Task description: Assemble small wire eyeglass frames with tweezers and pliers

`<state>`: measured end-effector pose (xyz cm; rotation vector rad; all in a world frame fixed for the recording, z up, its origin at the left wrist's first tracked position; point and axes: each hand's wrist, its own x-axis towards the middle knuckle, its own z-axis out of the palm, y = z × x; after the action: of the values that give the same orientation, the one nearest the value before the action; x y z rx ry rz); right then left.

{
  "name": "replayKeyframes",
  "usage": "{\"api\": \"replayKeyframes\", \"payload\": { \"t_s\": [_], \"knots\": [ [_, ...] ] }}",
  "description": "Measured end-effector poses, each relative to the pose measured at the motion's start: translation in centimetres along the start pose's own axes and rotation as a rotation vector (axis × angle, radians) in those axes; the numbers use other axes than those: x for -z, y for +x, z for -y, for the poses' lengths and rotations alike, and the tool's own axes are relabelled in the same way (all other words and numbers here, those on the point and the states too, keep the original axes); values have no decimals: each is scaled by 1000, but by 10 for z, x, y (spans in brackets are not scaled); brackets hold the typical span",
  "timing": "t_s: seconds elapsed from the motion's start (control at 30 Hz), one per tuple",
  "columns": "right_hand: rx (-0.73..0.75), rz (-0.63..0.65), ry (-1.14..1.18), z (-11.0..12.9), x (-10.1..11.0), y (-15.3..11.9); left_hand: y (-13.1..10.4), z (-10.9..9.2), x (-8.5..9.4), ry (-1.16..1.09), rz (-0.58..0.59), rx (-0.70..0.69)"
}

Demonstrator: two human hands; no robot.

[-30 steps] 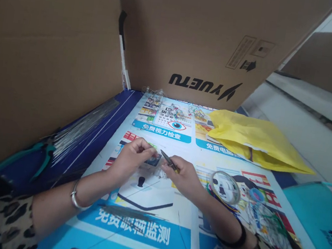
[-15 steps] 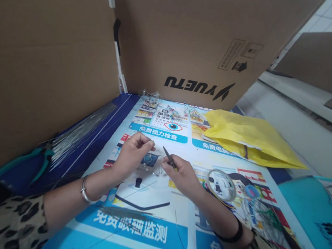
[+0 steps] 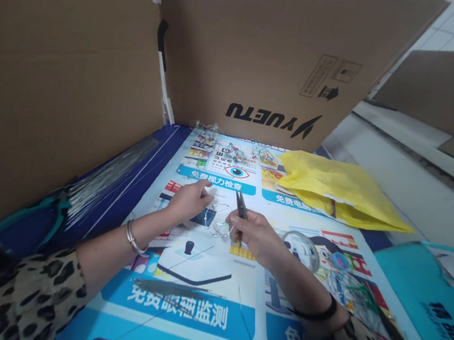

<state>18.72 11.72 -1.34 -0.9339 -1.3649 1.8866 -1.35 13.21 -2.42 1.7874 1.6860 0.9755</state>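
My right hand (image 3: 260, 238) is closed round a pair of small dark pliers (image 3: 241, 205), whose narrow jaws point up and away from me and whose grip shows some yellow. Thin bent wire (image 3: 219, 226), with what look like small clear beads, lies between my two hands and touches or passes by my right fingertips. Just left of it is my left hand (image 3: 189, 203), index finger stretched forward and thumb apart from it. I make out nothing between them. The curled fingers of that hand are partly hidden.
Cut straight wires (image 3: 111, 177) and teal-handled pliers (image 3: 54, 214) lie at the left. Another wire bundle (image 3: 169, 289) is nearer me. A yellow bag (image 3: 345, 188), a clear round tape roll (image 3: 304, 250) and tangled coloured wires (image 3: 356, 298) are right. Cardboard (image 3: 268, 47) walls the back.
My left thumb and index finger have parted from a pinch, the index now reaching forward. The pliers in my right hand have swung more upright, and that hand has moved slightly right.
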Motion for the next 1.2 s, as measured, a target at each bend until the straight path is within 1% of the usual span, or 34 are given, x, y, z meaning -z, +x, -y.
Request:
{"api": "replayKeyframes", "payload": {
  "t_s": [0.03,0.07,0.1,0.13,0.23,0.3,0.33,0.4,0.53,0.63,0.77,0.87,0.97,1.07,1.2],
  "knots": [
    [-6,3,19,0,1,1,-3,-1,2,-28,-24,-4],
    [-10,9,35,0,2,1,-7,-2,3,-88,-23,7],
    [-13,16,50,0,3,1,-11,-5,5,-175,3,28],
    [-13,24,65,0,4,2,-16,-8,6,-277,61,62],
    [-11,66,118,1,6,1,-29,-19,9,-579,244,245],
    [-11,102,158,1,6,0,-36,-25,10,-787,369,337],
    [-14,118,181,2,6,0,-39,-27,10,-862,411,380],
    [-23,133,214,3,4,-2,-43,-29,10,-972,446,415],
    [-44,114,207,4,1,-3,-47,-25,11,-1111,444,380],
    [-56,117,220,3,1,-3,-48,-22,14,-1176,459,400],
    [-59,129,227,2,3,-2,-51,-21,17,-1199,545,455],
    [-57,114,218,2,0,-2,-52,-23,19,-1185,561,440],
    [-41,71,185,2,-5,-4,-54,-24,20,-1150,522,397],
    [-21,9,145,0,-10,-5,-55,-27,20,-1102,513,367],
    [3,-107,166,0,-17,-6,-58,-31,20,-1056,505,312]
  ]
}}
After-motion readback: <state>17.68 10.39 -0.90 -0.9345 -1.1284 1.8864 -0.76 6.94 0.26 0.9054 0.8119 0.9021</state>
